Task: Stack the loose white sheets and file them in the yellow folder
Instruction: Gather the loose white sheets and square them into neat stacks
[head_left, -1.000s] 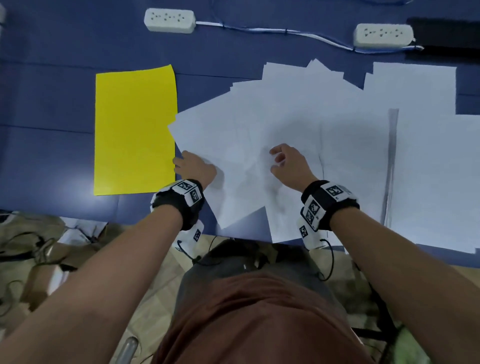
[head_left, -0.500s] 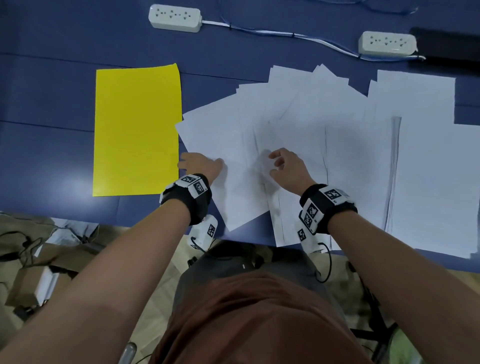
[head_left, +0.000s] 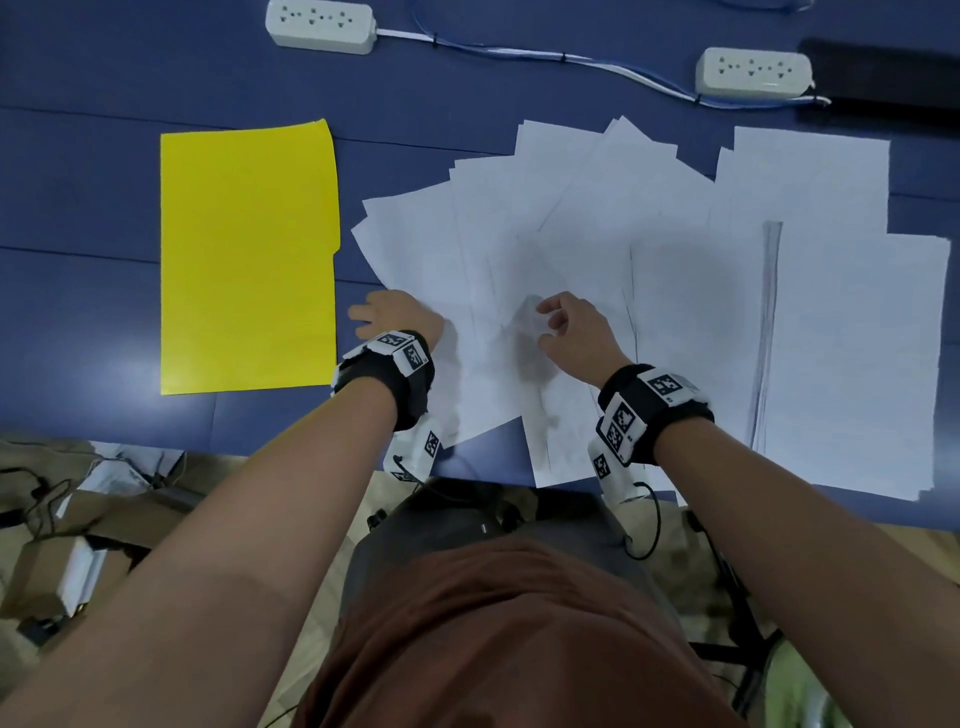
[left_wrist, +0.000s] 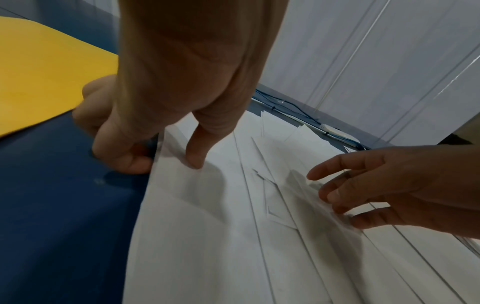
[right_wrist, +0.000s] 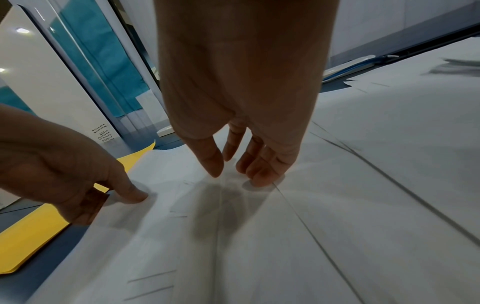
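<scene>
Several loose white sheets (head_left: 649, 249) lie fanned and overlapping across the blue table (head_left: 104, 78), right of the closed yellow folder (head_left: 249, 260). My left hand (head_left: 395, 317) is at the fan's left edge. Its thumb presses on top of the sheets (left_wrist: 233, 246) and its curled fingers sit at and under that edge, pinching it (left_wrist: 165, 163). My right hand (head_left: 550, 325) is a short way to the right, fingers loosely spread. Its fingertips (right_wrist: 259, 179) touch the top of the sheets (right_wrist: 337, 205) and hold nothing. The folder (right_wrist: 31, 236) lies just left of the left hand (right_wrist: 111, 195).
Two white power strips (head_left: 319, 26) (head_left: 753, 73) joined by a blue-white cable lie at the table's far side, beside a black object (head_left: 883, 78). Some sheets overhang the near table edge. Boxes and cables (head_left: 78, 545) clutter the floor at lower left.
Both hands stay at the near left part of the fan. The right hand's fingers have slid slightly left towards the left hand, and the head view has shifted a little.
</scene>
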